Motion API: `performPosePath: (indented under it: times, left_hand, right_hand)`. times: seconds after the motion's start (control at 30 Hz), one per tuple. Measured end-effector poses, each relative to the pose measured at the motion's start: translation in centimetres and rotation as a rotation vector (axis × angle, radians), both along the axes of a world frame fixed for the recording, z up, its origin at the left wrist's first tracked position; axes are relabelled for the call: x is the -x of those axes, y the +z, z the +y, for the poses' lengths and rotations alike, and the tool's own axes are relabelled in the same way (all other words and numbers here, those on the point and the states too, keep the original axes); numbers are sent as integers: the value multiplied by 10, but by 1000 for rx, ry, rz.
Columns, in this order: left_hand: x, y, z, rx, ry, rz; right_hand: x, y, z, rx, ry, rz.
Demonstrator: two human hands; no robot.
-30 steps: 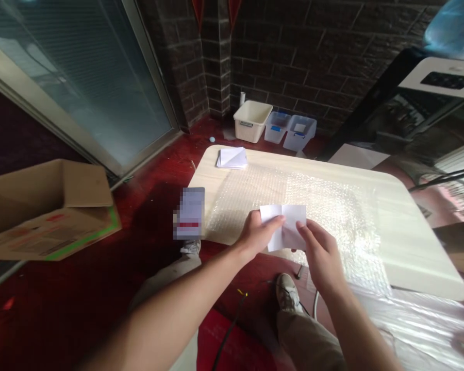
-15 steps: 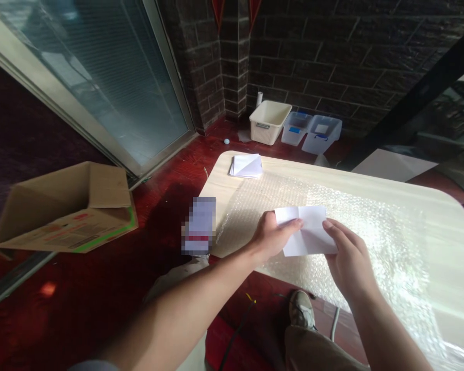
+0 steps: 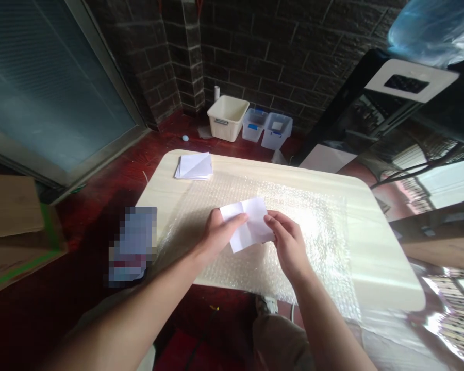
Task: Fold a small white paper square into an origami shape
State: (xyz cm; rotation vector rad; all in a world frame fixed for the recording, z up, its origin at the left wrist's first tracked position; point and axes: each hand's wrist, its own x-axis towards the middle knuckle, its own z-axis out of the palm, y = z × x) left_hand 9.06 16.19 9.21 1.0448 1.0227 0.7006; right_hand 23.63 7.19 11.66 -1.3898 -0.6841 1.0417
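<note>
A creased white sheet of paper point(image 3: 251, 226) is held up over the table between both hands. My left hand point(image 3: 220, 229) pinches its left side, thumb lying across the front face and fingers hidden behind. At the right edge, my right hand point(image 3: 288, 237) grips the sheet between thumb and fingers. Fold lines cross the paper's middle. Beneath it, bubble wrap point(image 3: 201, 216) covers much of the pale table point(image 3: 371, 221). Several white papers lie in a stack point(image 3: 194, 166) at the table's far left corner.
A cream bin point(image 3: 228, 118) and two clear plastic boxes point(image 3: 277, 131) stand on the floor by the brick wall. An open cardboard box point(image 3: 15, 226) is at the left. A black water dispenser point(image 3: 332, 113) rises beyond the table's far right side.
My view has swung to the right, so the table and bins appear further left. The paper is now tilted, its right side higher, and both hands still hold it.
</note>
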Motion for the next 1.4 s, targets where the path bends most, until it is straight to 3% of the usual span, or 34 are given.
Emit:
performPosePath:
  times: [0.17,0.47,0.67,0.83,1.17,1.4]
  left_hand:
    - [-5,0,0,-30,-15,8]
    - [2,1,5,-6,14,-23]
    - [8,1,14,49,-12,-228]
    - [10,3,18,85,12,-205]
    - [16,5,18,12,28,-177]
    - [17,-3,18,-156,31,-79]
  right_hand:
    - [-5,0,-1,70,-37,-50]
    - [1,-5,8,31,-25,-11]
    - [8,-5,18,17,-131,6]
    - [9,-7,21,19,-187,-11]
    - [14,-8,22,14,-215,-35]
    - [20,-5,18,-19,-174,-198]
